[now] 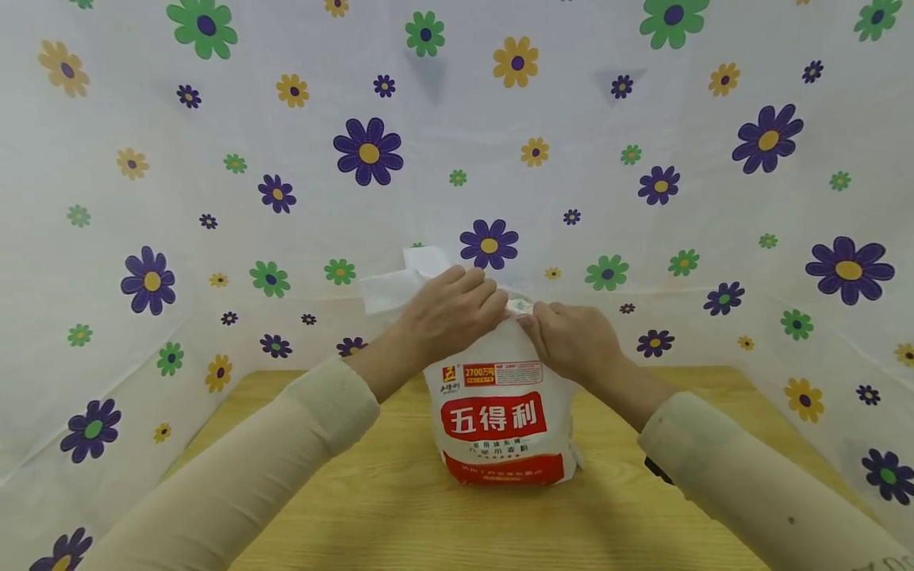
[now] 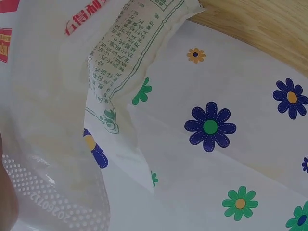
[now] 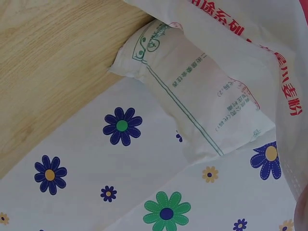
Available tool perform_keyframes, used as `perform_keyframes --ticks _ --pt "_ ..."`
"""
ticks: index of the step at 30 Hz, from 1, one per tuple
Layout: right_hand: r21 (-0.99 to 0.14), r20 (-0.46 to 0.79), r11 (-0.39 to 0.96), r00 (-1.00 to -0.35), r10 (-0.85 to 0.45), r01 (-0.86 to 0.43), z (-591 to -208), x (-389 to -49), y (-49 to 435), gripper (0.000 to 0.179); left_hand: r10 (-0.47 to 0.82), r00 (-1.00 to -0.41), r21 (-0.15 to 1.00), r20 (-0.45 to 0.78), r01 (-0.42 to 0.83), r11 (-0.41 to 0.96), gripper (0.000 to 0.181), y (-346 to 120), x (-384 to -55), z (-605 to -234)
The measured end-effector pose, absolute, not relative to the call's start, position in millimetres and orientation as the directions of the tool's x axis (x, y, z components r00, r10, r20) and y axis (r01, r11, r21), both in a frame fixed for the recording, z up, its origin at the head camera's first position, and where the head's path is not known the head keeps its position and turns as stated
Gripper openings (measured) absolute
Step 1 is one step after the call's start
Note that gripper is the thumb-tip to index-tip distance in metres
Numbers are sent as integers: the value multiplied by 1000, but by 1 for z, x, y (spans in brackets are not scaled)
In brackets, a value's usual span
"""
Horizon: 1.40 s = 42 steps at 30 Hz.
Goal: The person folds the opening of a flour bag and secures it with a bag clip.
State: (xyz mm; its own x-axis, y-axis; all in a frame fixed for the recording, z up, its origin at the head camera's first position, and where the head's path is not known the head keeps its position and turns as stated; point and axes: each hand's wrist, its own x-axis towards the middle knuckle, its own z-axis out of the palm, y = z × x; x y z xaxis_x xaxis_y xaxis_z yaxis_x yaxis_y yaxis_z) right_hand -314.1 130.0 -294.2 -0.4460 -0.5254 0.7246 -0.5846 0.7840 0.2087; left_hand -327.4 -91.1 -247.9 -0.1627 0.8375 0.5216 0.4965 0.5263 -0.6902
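Observation:
A white bag of flour (image 1: 493, 420) with red printed panels stands upright on the wooden table. My left hand (image 1: 460, 309) grips its gathered top from the left, fingers curled over the edge. Close beside it, my right hand (image 1: 578, 341) pinches the top edge at the right, thumb toward me. A pale strip (image 1: 393, 289) of the bag's top sticks out to the left behind my left hand. Green print shows on the flour bag's side (image 2: 130, 53) in the left wrist view, and similar print covers its other side (image 3: 202, 96) in the right wrist view.
The wooden table (image 1: 343, 492) stretches under the bag. White sheeting (image 1: 443, 214) printed with flowers walls it in at the back and both sides. A small dark object (image 1: 658, 470) peeks out by the right sleeve, mostly hidden.

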Motion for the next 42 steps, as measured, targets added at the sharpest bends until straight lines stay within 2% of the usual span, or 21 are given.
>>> perform_keyframes --ticks 4,9,15,20,25,32,35,39,42 --pt "219 766 760 -375 -522 -612 -290 -315 137 66 832 -152 -683 533 503 530 23 -88 -325 -248" --pt "241 819 738 -276 -503 -630 -286 -315 155 59 820 -167 -668 548 502 549 23 -88 -324 -250" --pt "228 844 757 -264 -468 -612 -289 -314 185 58 816 -160 -655 555 521 547 24 -85 -324 -249" --pt "224 848 766 -267 -459 -603 -297 -314 207 55 814 -176 -653 554 514 556 25 -83 -325 -248" --pt "223 833 777 -299 -465 -588 -308 -314 225 56 809 -195 -644 555 516 565 25 -86 -324 -248" --pt "238 817 800 -332 -471 -550 -323 -310 250 52 810 -180 -653 558 506 563 24 -91 -325 -250" --pt "214 796 825 -395 -458 -523 -328 -306 262 40 810 -170 -656 561 506 560 23 -92 -325 -250" --pt "167 748 877 -522 -410 -450 -337 -300 279 23 814 -158 -659 559 512 551 23 -91 -324 -249" --pt "130 705 912 -611 -361 -389 -344 -297 290 22 815 -157 -659 557 514 549 23 -90 -324 -249"
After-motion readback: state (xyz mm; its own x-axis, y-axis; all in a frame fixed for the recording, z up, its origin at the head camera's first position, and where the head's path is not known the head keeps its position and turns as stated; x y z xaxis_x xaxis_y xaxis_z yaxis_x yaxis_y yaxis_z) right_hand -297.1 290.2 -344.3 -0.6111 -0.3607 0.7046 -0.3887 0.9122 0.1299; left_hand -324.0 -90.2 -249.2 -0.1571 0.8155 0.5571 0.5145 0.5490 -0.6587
